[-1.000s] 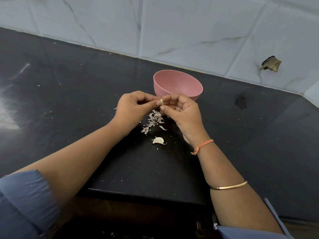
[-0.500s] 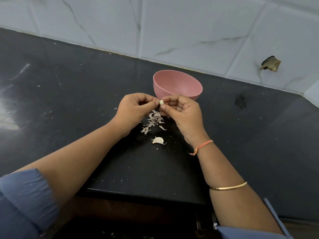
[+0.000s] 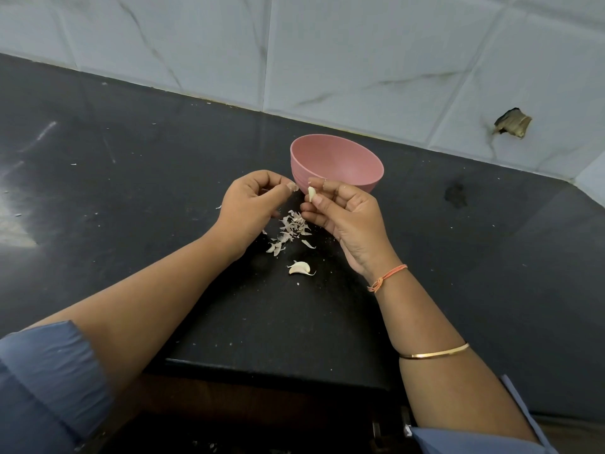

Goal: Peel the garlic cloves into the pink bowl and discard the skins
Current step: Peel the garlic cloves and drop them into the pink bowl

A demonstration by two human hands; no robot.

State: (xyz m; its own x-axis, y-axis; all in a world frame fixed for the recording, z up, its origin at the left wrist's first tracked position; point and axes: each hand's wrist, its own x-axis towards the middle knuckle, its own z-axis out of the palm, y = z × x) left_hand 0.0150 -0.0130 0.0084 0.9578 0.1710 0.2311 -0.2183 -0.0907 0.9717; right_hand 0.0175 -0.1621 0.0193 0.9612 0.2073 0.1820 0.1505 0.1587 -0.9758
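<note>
- While my right hand (image 3: 347,217) pinches the garlic clove (image 3: 311,193) between thumb and fingertips, just in front of the pink bowl (image 3: 337,162), I hold it upright so its pale flesh shows and I can judge what skin is left.
- My left hand (image 3: 248,204), at the bowl's near-left and just apart from the clove, has thumb and forefinger closed on what looks like a scrap of skin (image 3: 293,187), with the other fingers curled.
- Both hands hang above the pile of skins (image 3: 291,229) on the counter (image 3: 131,158) in front of the bowl, so I judge scraps drop there rather than among peeled cloves.
- Farther in front of the bowl, beyond the pile, lies another clove (image 3: 299,268) with its skin on.
- Nothing stands between the held clove and the bowl's rim, but the near wall hides part of its inside.
</note>
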